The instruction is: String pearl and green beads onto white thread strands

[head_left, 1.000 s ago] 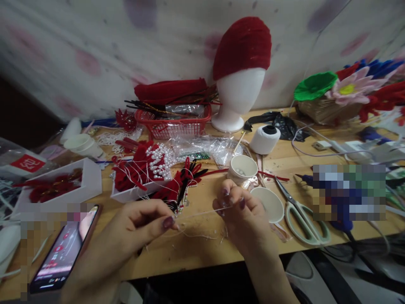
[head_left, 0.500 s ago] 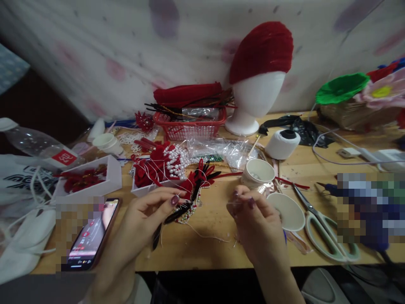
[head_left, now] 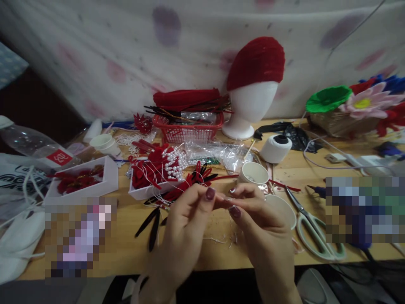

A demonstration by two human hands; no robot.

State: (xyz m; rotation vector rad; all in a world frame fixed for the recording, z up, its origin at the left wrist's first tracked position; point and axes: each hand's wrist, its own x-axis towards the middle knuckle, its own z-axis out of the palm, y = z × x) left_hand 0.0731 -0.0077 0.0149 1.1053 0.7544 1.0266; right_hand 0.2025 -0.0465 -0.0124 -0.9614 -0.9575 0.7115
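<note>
Near the middle of the front edge, my left hand [head_left: 186,223] is closed, thumb pressed against the fingers. My right hand [head_left: 264,228] meets it fingertip to fingertip, thumb and fingers also pinched together. What lies between the fingertips is too small to make out. Behind my left hand are red and black fuzzy strips [head_left: 199,173] and a white box [head_left: 152,192] holding red pieces, white threads and a bunch of white pearls [head_left: 177,164]. A paper cup [head_left: 255,173] stands just beyond my right hand, with a second cup [head_left: 281,209] beside it.
Scissors [head_left: 316,232] lie at the right, by a blurred-out area. A thread spool [head_left: 276,148], a foam head [head_left: 253,101] with a red cover and a red basket [head_left: 188,131] stand behind. At the left are a box of red pieces [head_left: 82,179] and a bottle [head_left: 34,141].
My hands have come together; before, they were apart with thin thread at the fingertips. My left hand moved right. The whole view has shifted slightly.
</note>
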